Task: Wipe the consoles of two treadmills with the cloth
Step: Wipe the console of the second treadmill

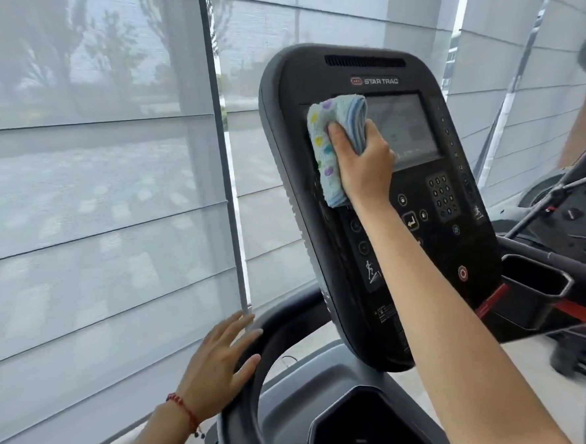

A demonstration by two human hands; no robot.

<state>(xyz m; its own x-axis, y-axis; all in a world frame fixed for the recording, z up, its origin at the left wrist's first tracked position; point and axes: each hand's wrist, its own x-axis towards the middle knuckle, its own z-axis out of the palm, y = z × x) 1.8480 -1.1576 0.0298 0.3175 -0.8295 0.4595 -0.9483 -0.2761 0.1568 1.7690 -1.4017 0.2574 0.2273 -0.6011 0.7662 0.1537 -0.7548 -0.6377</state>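
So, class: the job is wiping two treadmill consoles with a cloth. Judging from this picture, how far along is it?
Done: nothing can be confirmed; no part looks plainly wiped.
In hand: the right hand presses the folded cloth against the left side of the screen on the console, while the left hand rests on the handrail.
Left: the buttons below, then the second console, not clearly in view.

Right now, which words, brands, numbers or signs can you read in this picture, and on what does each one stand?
"STAR TRAC": on the console, above the screen, beside a red logo.
Keypad digits: too blurred to read.
Number column right of the screen: too small to read.
Warning label low on the console: too small to read.
Cloth: coloured spots only, no text.
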